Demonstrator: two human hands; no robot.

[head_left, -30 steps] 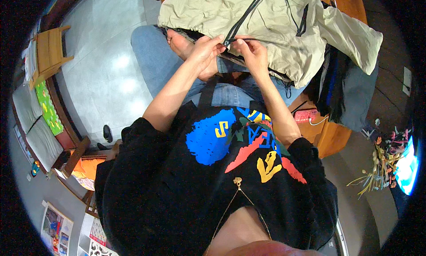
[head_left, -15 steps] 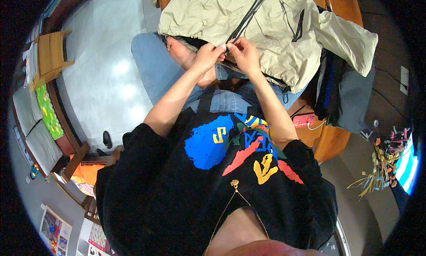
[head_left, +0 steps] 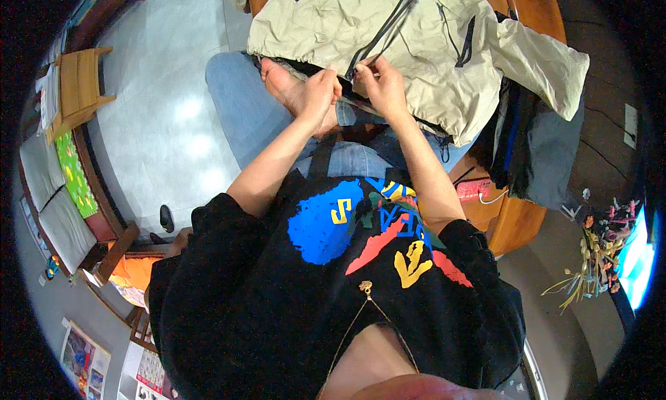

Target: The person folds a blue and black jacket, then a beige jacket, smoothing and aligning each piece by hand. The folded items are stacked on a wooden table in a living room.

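A beige jacket (head_left: 430, 46) lies spread over my crossed legs, its hem toward me. Down its front runs a black zipper (head_left: 381, 36), with its two sides lying a little apart near the lower end. My right hand (head_left: 383, 88) pinches the zipper's lower end between thumb and fingers. To its left, my left hand (head_left: 320, 93) is curled closed near the hem, just above my bare foot (head_left: 281, 81). What its fingers hold, if anything, is hidden.
Dark clothing (head_left: 548, 150) lies under the jacket's sleeve at the right. A red box-like thing with a white cable (head_left: 474, 189) rests on the wooden seat (head_left: 513, 227). Dried flowers (head_left: 600, 247) stand far right. A wooden stool (head_left: 80, 88) stands left on the pale floor (head_left: 166, 109).
My left hand has moved left and slightly down, away from the zipper and my right hand. The zipper's two sides have spread a little. My right hand has barely moved.
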